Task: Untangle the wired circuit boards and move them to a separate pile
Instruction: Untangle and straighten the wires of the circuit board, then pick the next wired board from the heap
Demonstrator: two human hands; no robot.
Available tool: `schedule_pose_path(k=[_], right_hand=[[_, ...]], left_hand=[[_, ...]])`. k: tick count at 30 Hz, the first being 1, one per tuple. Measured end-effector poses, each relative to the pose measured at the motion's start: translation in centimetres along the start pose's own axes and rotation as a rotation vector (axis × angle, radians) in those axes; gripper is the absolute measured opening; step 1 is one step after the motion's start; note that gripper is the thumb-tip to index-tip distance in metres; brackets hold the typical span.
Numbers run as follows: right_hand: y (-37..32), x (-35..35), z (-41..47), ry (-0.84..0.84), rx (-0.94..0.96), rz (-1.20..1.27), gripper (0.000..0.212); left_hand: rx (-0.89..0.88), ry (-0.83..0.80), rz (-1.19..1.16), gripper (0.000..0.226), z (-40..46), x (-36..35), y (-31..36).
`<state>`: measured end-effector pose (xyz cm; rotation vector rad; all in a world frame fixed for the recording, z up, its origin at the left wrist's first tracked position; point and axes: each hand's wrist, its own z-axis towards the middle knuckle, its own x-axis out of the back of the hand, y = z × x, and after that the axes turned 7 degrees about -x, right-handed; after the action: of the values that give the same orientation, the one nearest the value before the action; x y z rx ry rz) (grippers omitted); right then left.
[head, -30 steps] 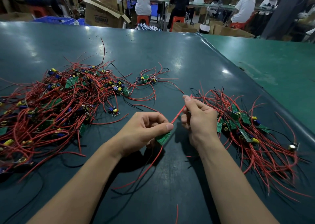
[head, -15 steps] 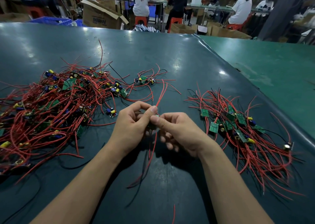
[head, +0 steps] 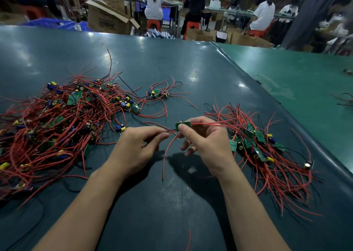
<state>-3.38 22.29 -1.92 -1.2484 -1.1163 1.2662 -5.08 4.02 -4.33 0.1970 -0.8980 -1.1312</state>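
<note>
My right hand (head: 206,142) pinches a small green circuit board (head: 183,125) between thumb and fingers, above the table. Red wires run from the board to the right over the sorted pile, and one red wire (head: 165,155) hangs down to the table. My left hand (head: 137,145) pinches a dark wire at the board's left side. A big tangled pile of wired boards (head: 57,128) lies at the left. The sorted pile of boards (head: 263,149) lies at the right, wires fanned toward me.
A loose wired board (head: 157,94) lies apart behind my hands. A short red wire scrap (head: 189,239) lies near the front edge. The dark green table (head: 172,69) meets a lighter green table (head: 296,82) at right. People, cardboard boxes and stools stand beyond the far edge.
My hands have drawn apart. The right hand has lifted the board and turned it so its wires point right; the left hand now pulls a wire out to the left.
</note>
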Motion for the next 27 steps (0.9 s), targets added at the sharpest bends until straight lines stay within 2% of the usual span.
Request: schedule_pose_path(k=[3,7,10,12,13,18,21,27], right_hand=[[-0.5,0.0,-0.2,0.142,0.123,0.046,0.014],[-1.4,0.6,-0.1,0.456,0.21,0.264,0.011],[-1.3,1.2,0.1,0.635,0.018,0.637,0.019],[-0.8,1.0,-0.1,0.616,-0.194,0.864,0.016],[-0.4,0.8,-0.1,0.585,-0.266,0.897,0.013],[0.9,-0.4,0.4,0.466,-0.248,0.581,0.005],[1.6,-0.5,0.8,0.437,-0.23,0.394,0.004],[3.4,-1.9,1.2,0.408,-0.108,-0.234,0.01]], left_hand=[[0.033,0.114,0.078,0.013,0.1,0.6,-0.9],[0.157,0.448,0.093,0.019,-0.1,1.1,-1.4],[0.205,0.522,0.132,0.02,-0.2,1.4,-1.6],[0.213,0.489,0.141,0.02,-0.2,1.3,-1.4],[0.209,0.462,0.144,0.017,-0.2,1.1,-1.4],[0.187,0.377,0.168,0.014,0.0,0.6,-1.1],[0.173,0.346,0.189,0.021,0.0,0.6,-1.0],[0.129,0.282,0.407,0.022,-0.1,0.6,-0.8]])
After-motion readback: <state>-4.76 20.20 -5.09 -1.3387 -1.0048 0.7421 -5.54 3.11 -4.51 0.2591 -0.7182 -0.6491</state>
